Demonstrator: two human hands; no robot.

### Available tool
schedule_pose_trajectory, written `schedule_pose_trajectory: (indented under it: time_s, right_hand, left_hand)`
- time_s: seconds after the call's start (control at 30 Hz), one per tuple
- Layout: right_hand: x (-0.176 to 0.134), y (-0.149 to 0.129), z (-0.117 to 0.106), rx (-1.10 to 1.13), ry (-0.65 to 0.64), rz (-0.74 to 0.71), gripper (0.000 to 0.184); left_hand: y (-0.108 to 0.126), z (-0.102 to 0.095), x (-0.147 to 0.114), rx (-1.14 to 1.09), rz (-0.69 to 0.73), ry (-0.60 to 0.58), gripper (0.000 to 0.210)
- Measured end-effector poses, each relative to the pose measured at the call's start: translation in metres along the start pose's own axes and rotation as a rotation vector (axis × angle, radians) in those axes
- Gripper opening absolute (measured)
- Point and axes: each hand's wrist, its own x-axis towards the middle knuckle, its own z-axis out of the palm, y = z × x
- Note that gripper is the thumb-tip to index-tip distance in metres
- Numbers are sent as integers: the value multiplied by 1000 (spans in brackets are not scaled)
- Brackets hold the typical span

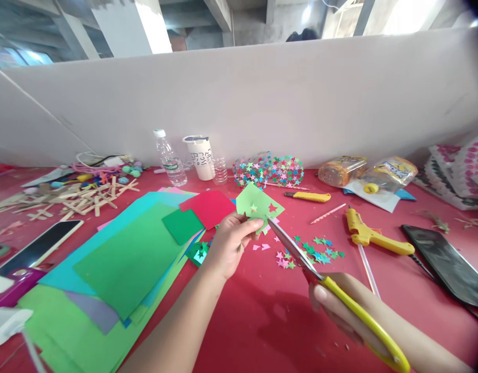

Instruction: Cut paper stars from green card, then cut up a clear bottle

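Note:
Pinched in my left hand (pixel 231 243) is a light green square of paper (pixel 258 199) with star-shaped holes in it. My right hand (pixel 342 300) grips yellow-handled scissors (pixel 297 249), whose tip reaches the lower edge of the paper. Whether the blades touch it I cannot tell. Below and to the right of the paper lie small loose paper stars (pixel 310 251) in green, pink and blue. A few pink scraps (pixel 262 247) rest near my left fingers.
Coloured paper sheets (pixel 126 259) are stacked on the left of the red table (pixel 254 321). Behind stand a water bottle (pixel 171 160), a white cup (pixel 202 160) and star-covered pieces (pixel 270 170). On the right are a yellow cutter (pixel 308 197), a glue gun (pixel 374 238) and a black phone (pixel 448 269).

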Motion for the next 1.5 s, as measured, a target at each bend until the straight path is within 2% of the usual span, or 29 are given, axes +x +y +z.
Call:
schedule_pose_trajectory:
  time_s: [0.1, 0.37, 0.87, 1.0, 1.13, 1.3, 1.5]
  right_hand:
    - [0, 1, 3, 16, 18, -35, 69]
    - [0, 13, 13, 112, 77, 8, 73]
    - [4, 5, 19, 39, 142, 89, 73]
    - [4, 5, 14, 26, 132, 34, 73]
    - [6, 8, 11, 22, 37, -18, 71]
    - [6, 10, 13, 23, 128, 25, 68]
    - [7, 10, 12, 9, 106, 14, 64]
  left_hand:
    - [-3, 4, -2, 9, 20, 26, 6]
    - [-14, 17, -6, -143, 12, 75, 14]
    - [-15, 16, -6, -190, 4, 54, 11]
    - [-14, 16, -6, -185, 11, 55, 13]
    - [-15, 16, -6, -168, 3, 43, 13]
    - [-13, 17, -6, -152, -13, 52, 13]
    - [-9, 15, -7, -114, -25, 29, 6]
